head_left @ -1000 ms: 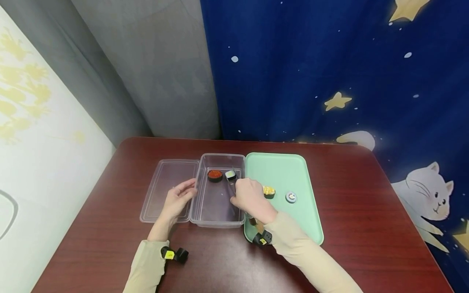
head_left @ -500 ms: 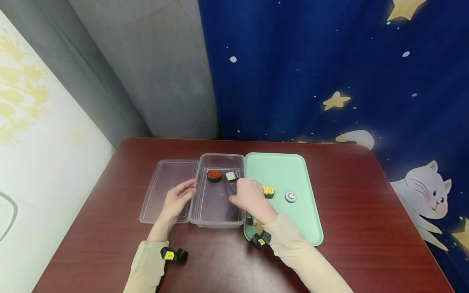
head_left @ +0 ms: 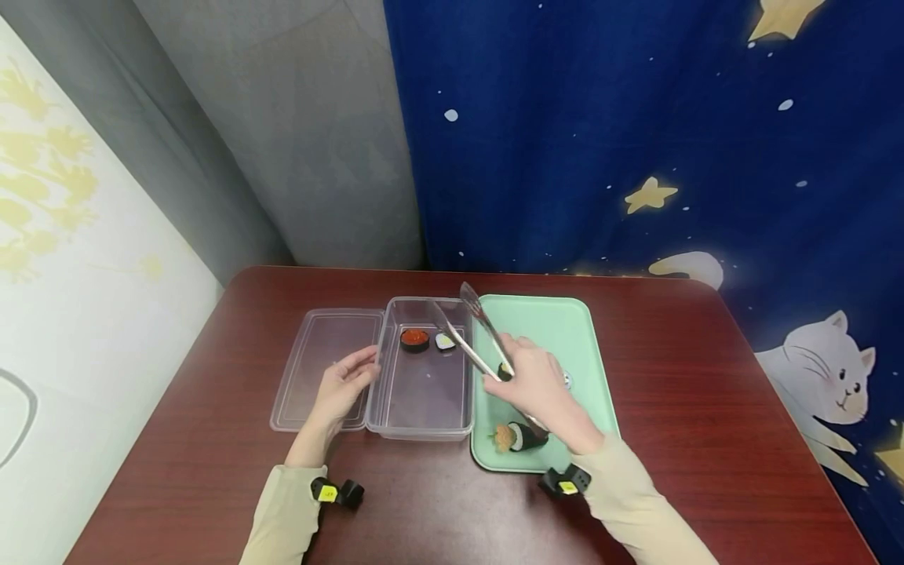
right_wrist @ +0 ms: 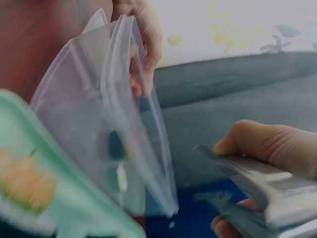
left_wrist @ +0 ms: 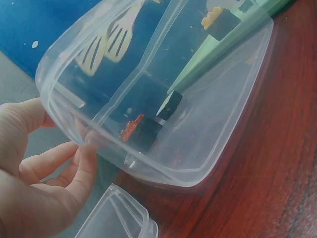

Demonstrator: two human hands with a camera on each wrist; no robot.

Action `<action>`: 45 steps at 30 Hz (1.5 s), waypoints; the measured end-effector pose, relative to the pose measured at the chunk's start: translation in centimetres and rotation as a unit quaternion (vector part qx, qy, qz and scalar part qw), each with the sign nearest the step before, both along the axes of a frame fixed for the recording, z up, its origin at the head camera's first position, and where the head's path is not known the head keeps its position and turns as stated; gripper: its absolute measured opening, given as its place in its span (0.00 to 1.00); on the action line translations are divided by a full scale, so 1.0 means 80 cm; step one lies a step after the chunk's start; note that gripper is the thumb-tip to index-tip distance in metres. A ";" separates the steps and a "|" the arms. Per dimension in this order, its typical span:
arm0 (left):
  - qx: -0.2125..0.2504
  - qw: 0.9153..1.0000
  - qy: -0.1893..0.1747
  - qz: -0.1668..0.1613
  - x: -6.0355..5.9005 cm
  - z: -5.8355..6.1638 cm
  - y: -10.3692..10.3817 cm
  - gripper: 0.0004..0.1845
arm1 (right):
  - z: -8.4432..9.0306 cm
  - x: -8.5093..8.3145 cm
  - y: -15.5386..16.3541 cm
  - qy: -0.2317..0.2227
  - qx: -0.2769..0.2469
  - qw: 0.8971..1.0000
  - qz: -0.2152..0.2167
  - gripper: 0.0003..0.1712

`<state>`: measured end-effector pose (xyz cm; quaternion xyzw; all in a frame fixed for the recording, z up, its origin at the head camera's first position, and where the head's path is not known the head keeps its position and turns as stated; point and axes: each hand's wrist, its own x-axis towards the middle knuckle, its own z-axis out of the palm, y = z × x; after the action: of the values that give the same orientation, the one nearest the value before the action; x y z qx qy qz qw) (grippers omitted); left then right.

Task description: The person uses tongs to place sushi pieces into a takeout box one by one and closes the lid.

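My right hand (head_left: 537,384) grips metal tongs (head_left: 487,318) over the left side of the green tray (head_left: 544,314). The slotted tips of the tongs stand apart with nothing between them, overlapping the container's right wall in the head view. A small black-wrapped sushi roll (head_left: 445,342) with a pale top sits in the clear plastic container (head_left: 420,430). Beside it is a sushi piece with red roe (head_left: 414,339). My left hand (head_left: 344,388) rests its loosely bent fingers against the container's left wall; in the left wrist view, its fingertips (left_wrist: 88,151) are right at that wall.
A clear lid (head_left: 297,377) lies left of the container. On the tray are a wrapped roll with an orange-brown filling (head_left: 519,437), a yellow-topped sushi piece (left_wrist: 220,24) and a small round piece (head_left: 567,380), partly hidden by the right hand. A curtain (head_left: 537,157) hangs behind the table.
The tongs have let go of the small sushi roll, which now sits in the container. My right hand has drawn them up and right, over the tray, tips spread. The left hand stays put.
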<state>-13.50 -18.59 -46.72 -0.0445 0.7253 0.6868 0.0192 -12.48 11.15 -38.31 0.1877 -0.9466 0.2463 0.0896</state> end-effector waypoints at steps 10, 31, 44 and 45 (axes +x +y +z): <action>0.004 1.000 0.002 0.003 0.001 0.000 0.000 0.22 | -0.039 0.004 0.110 0.071 -0.030 0.995 0.069 0.34; 0.000 1.000 0.006 0.000 0.000 -0.001 -0.001 0.23 | -0.093 0.016 0.196 0.044 -0.038 0.989 0.136 0.31; -0.005 1.000 0.000 -0.002 0.001 0.000 -0.001 0.23 | -0.097 0.008 0.200 0.064 -0.012 0.987 0.150 0.27; -0.003 1.000 -0.002 -0.001 0.001 0.000 -0.001 0.23 | -0.097 0.007 0.200 0.065 -0.011 0.987 0.150 0.26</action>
<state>-13.46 -18.64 -46.72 -0.0456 0.7273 0.6845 0.0210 -11.89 27.17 -46.07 0.3419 -0.8972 0.2547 0.1155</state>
